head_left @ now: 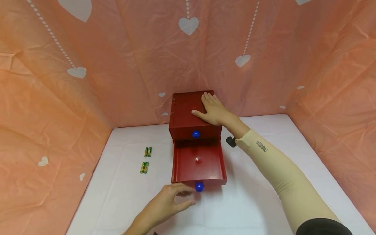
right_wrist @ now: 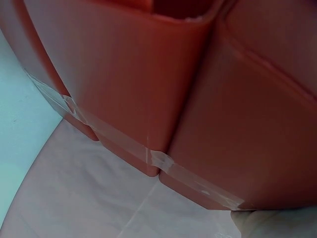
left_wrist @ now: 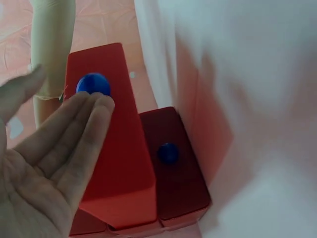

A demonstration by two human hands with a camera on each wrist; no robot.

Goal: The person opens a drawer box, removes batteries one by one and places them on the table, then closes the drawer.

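Observation:
A red drawer box (head_left: pixel 188 111) stands at the back of the table, a blue knob (head_left: pixel 195 134) on its top front. Below it a red drawer (head_left: pixel 196 166) is pulled out, with nothing visible inside. The right hand (head_left: pixel 213 109) rests flat on the box top, fingers spread. At the drawer's front, the left hand (head_left: pixel 173 200) holds its fingers beside the drawer's blue knob (head_left: pixel 199 186). In the left wrist view the fingertips of the left hand (left_wrist: pixel 54 148) overlap the edge of that knob (left_wrist: pixel 93 84), thumb apart. Tape (right_wrist: pixel 124 144) runs along the box side.
Two pairs of green batteries lie on the white table left of the drawer, a back pair (head_left: pixel 148 152) and a front pair (head_left: pixel 144 167). A black object (head_left: pixel 230 141) shows by the right wrist. Peach cloth (head_left: pixel 147 65) with hearts surrounds the table's back and sides.

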